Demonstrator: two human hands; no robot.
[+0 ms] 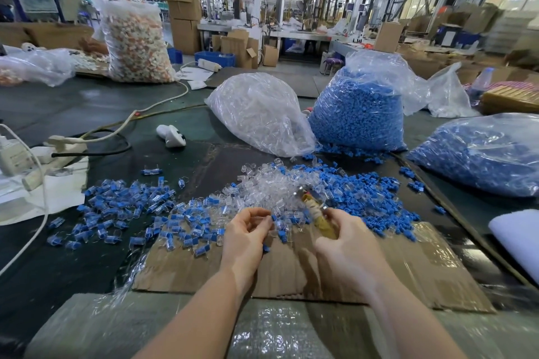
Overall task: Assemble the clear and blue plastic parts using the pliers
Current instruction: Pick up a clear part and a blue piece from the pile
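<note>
The left hand (248,230) pinches a small, light, rigid clear part (274,223) by its sides; the right hand (341,239) grips the pliers (316,210) at the wrapped handles.

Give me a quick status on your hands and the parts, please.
Left hand pinching a small part. Right hand gripping pliers. Clear and blue parts heaped just ahead. Nothing blocking.

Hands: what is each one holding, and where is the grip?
Right hand grips the pliers by the tape-wrapped handles. Left hand pinches a small part at its fingertips; too blurred to identify.
</note>
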